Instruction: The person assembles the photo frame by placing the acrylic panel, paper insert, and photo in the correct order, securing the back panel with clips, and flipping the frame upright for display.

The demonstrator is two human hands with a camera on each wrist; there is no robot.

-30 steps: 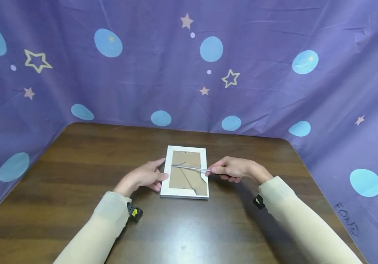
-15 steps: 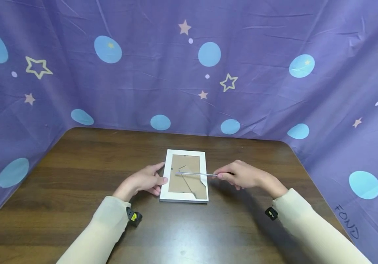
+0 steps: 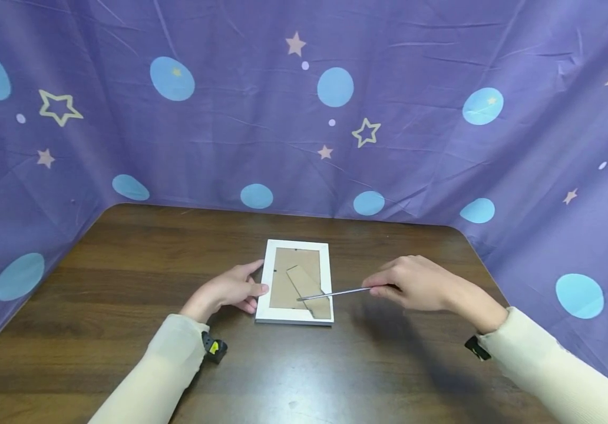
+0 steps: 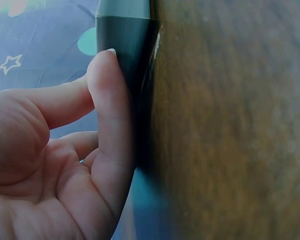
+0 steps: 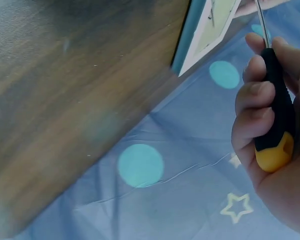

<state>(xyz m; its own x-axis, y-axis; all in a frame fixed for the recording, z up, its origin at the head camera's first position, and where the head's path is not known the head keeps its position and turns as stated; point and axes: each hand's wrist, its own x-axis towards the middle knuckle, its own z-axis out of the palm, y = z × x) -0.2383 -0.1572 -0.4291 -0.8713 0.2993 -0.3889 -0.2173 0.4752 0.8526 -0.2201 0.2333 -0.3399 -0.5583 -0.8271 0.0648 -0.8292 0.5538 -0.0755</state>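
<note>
A white picture frame (image 3: 325, 265) lies face down on the table, with its brown backing board (image 3: 283, 285) and slanting easel leg (image 3: 304, 280) uppermost. My left hand (image 3: 230, 290) steadies the frame's left side, its thumb at the border and index finger stretched along the edge. In the left wrist view, a fingertip (image 4: 106, 67) presses against the frame's side (image 4: 122, 37). My right hand (image 3: 420, 284) grips a screwdriver (image 5: 277, 105) by its black and yellow handle. The metal shaft (image 3: 343, 291) crosses the frame's right border, and its tip overlaps the leg's lower left edge.
The brown wooden table (image 3: 150, 282) extends around the frame on every side. A purple curtain (image 3: 261, 118) with blue circles and stars hangs behind the table and along both sides. Black straps with small devices (image 3: 214, 347) sit on both wrists.
My right hand has moved right and slightly nearer to me. The screwdriver tip has gone from the board's upper left to low on the easel leg. My left hand holds its place.
</note>
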